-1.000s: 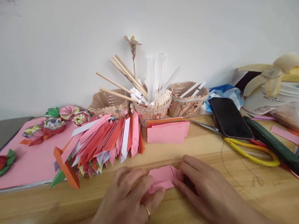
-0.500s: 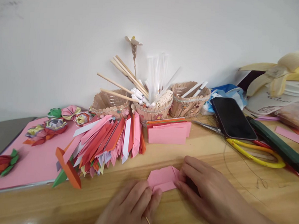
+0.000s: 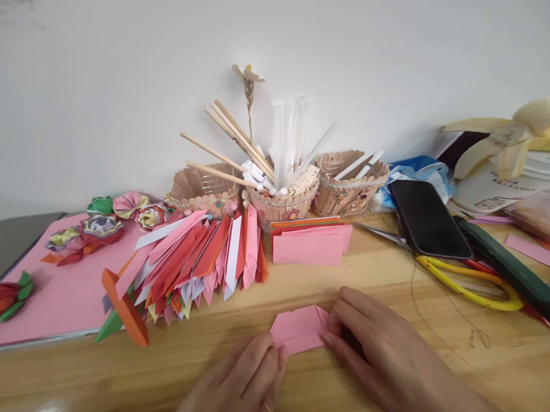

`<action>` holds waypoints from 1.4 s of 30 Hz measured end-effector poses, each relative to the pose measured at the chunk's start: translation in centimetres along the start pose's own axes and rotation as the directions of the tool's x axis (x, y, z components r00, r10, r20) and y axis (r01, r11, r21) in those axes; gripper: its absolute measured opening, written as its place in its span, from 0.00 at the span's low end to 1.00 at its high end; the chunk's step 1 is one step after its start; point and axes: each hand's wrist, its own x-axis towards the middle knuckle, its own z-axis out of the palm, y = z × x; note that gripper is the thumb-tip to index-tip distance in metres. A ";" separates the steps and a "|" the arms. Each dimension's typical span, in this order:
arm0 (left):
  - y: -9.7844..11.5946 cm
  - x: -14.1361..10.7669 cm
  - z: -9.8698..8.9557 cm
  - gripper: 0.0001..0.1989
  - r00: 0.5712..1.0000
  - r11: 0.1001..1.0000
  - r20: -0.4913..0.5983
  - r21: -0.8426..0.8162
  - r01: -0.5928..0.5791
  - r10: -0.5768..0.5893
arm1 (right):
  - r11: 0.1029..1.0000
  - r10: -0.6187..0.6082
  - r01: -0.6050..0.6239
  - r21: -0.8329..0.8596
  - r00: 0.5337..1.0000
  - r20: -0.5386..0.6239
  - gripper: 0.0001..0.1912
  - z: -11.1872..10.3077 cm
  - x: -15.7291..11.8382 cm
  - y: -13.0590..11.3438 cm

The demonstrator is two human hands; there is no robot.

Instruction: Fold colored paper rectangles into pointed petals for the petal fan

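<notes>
A small folded pink paper (image 3: pixel 300 329) lies on the wooden table, its corners folded in at the top. My left hand (image 3: pixel 243 376) grips its lower left corner, fingers closed, a ring on one finger. At the paper's right edge, my right hand (image 3: pixel 378 347) pinches it between thumb and fingers. Behind the paper stands a stack of folded pink, red and orange sheets (image 3: pixel 308 248). To the left is a dense row of folded paper strips (image 3: pixel 198 257) in red, pink, white and orange.
Wooden baskets (image 3: pixel 349 194) with sticks and pens stand along the wall. Yellow-handled scissors (image 3: pixel 471 284), a phone (image 3: pixel 430 219) and a green tool (image 3: pixel 516 265) lie right. Paper flowers (image 3: pixel 101 229) rest on a pink board (image 3: pixel 62 299) at left.
My left thumb has drawn in toward the fingers at the paper's lower left corner. My right hand and the paper have hardly moved.
</notes>
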 end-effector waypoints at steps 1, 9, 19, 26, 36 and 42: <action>0.0 -0.3 0.0 0.14 1.000 1.000 0.009 -0.012 -0.003 0.003 | 1.000 -0.001 0.001 0.010 1.000 -0.005 0.07 0.0 0.0 0.0; -0.3 -0.9 0.1 0.15 0.999 0.999 0.023 -0.024 -0.027 0.027 | 0.986 0.016 -0.016 0.166 1.000 0.000 0.08 -0.7 0.0 0.5; -0.6 0.9 -0.5 0.15 0.979 0.998 -0.192 0.019 -0.068 0.070 | 0.828 -0.484 0.500 -0.253 0.866 0.124 0.18 -2.3 -0.3 0.5; -0.6 1.3 -1.1 0.15 0.973 0.995 -0.209 0.013 -0.095 0.095 | 0.895 -0.387 0.412 -0.171 0.908 0.162 0.16 -3.6 -0.5 1.7; -1.5 2.0 -1.3 0.17 0.977 0.993 -0.195 -0.059 -0.099 0.086 | 0.917 -0.316 0.323 -0.235 0.946 0.069 0.23 -3.4 -2.8 1.4; -2.3 2.6 -1.7 0.11 0.994 0.993 -0.109 -0.111 -0.027 0.015 | 0.904 -0.365 0.345 -0.253 0.930 -0.039 0.19 -1.6 -4.4 -2.2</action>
